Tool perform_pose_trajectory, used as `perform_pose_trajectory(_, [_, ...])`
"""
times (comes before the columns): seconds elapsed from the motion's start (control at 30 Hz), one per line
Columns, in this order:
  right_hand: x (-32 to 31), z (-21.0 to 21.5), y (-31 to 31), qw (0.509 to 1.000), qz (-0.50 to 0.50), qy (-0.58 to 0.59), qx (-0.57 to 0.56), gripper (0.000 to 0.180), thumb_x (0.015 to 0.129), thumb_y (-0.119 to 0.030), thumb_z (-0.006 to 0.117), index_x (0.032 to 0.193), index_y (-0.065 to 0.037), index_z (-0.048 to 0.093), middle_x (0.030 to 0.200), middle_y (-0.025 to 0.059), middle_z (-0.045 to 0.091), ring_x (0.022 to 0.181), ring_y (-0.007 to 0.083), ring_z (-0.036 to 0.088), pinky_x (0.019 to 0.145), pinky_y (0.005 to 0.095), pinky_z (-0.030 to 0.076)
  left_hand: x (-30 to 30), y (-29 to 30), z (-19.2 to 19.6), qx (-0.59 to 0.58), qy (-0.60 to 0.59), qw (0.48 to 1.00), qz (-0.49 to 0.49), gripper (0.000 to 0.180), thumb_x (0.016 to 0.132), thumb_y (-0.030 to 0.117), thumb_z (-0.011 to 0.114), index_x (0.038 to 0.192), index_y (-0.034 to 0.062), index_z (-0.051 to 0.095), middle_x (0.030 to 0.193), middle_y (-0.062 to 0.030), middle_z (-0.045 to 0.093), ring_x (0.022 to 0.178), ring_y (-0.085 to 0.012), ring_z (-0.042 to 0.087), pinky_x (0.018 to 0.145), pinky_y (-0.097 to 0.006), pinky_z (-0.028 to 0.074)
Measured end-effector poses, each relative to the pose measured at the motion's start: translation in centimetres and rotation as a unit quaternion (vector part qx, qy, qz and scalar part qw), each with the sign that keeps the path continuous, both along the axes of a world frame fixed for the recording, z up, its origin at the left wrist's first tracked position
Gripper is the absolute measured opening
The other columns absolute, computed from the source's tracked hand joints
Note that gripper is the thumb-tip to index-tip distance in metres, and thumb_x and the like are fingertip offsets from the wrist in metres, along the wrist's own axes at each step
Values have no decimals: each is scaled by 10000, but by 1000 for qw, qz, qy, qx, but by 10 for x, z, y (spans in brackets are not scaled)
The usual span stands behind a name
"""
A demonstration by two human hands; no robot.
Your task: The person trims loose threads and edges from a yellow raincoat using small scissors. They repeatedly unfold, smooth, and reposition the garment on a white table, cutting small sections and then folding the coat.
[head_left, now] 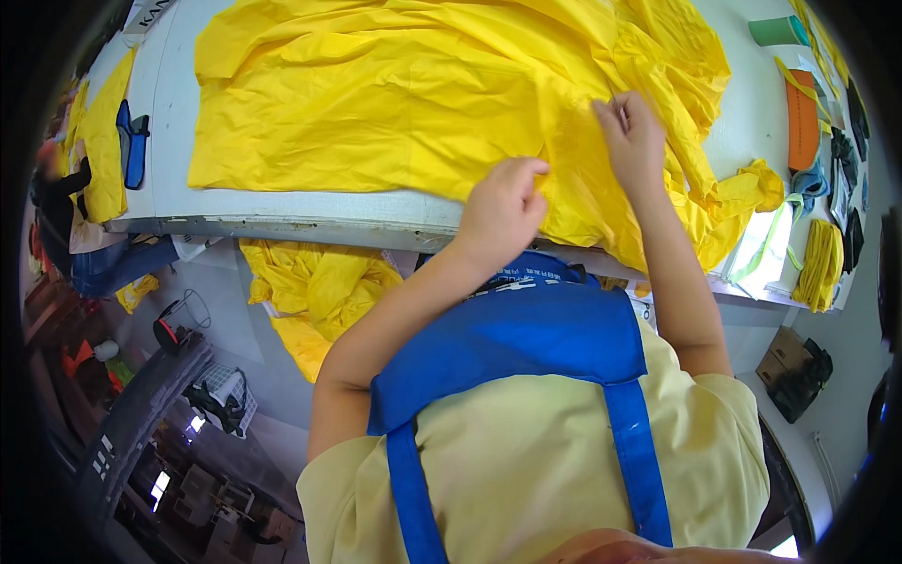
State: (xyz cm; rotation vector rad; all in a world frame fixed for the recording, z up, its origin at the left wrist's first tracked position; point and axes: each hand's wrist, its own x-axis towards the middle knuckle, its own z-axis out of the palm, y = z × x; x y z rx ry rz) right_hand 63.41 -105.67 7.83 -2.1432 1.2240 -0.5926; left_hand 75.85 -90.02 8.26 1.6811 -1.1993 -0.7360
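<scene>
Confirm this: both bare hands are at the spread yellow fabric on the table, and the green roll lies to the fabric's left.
Not quite: the head view shows the green roll to the right of the spread yellow fabric. The left hand and right hand are indeed at the fabric on the table.

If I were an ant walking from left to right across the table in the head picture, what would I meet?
Blue item → left hand → right hand → green roll. The big yellow cloth overlaps both hands, so it's left out.
</scene>
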Motion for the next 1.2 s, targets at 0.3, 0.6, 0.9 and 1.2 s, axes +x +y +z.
perform_pose_trajectory(0.3, [-14,11,22,818,-99,-254,506,160,840,-154,631,913,-21,581,710,21,563,631,134,550,562,288,446,-20,28,2,12,96,956,-277,287,825,205,637,1058,40,621,990,-94,596,765,-204,589,702,-313,488])
perform_pose_trajectory(0.6, [-27,-3,22,521,-145,-526,656,269,915,-153,536,1132,6,548,1075,142,641,972,251,638,863,372,527,-13,41,-8,186,754,625,76,314,943,214,519,1168,-4,492,1107,-140,597,1031,-238,573,922,-373,450])
perform_pose_trajectory(0.9, [-25,7,50,885,-14,-268,381,205,883,-131,587,1051,-33,522,971,76,607,881,178,602,771,296,489,26,60,-8,334,483,799,-130,296,916,172,554,1140,-22,546,1067,-143,636,892,-223,644,789,-331,520])
perform_pose_trajectory(1.2, [1,7,19,941,111,-104,303,172,885,-150,595,982,-13,630,771,70,631,650,111,569,624,256,463,54,37,-8,114,-239,956,-124,383,854,317,576,1147,71,592,1288,-183,497,1114,-330,520,900,-426,443])
